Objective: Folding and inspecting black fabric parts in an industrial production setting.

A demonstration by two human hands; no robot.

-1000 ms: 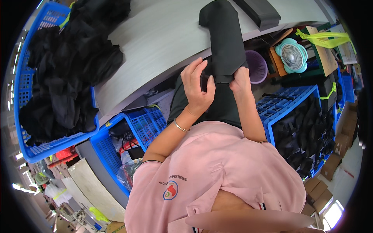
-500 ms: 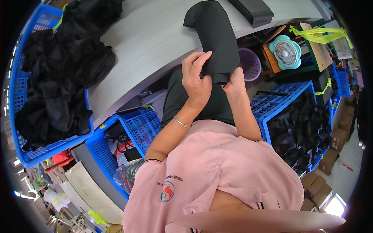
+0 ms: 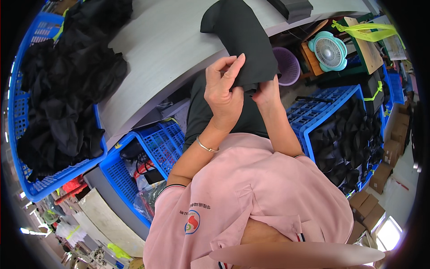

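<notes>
A folded piece of black fabric (image 3: 246,45) lies partly on the grey table and hangs over its edge toward me. My left hand (image 3: 224,87) pinches its near left side, with thumb and fingers at the cloth's edge. At the near right corner my right hand (image 3: 267,90) grips the same cloth; some of its fingers are hidden beneath. A small rolled or folded layer shows under the near edge, between the two hands.
The grey table (image 3: 156,49) curves across the top. Blue crates of black fabric stand left (image 3: 38,190) and right (image 3: 307,130); another crate (image 3: 118,170) holds bags. A purple basket (image 3: 286,67) and a turquoise fan (image 3: 329,50) are at right.
The black fabric has shifted slightly left in view, and its near edge sits a little higher. Both hands keep hold of it.
</notes>
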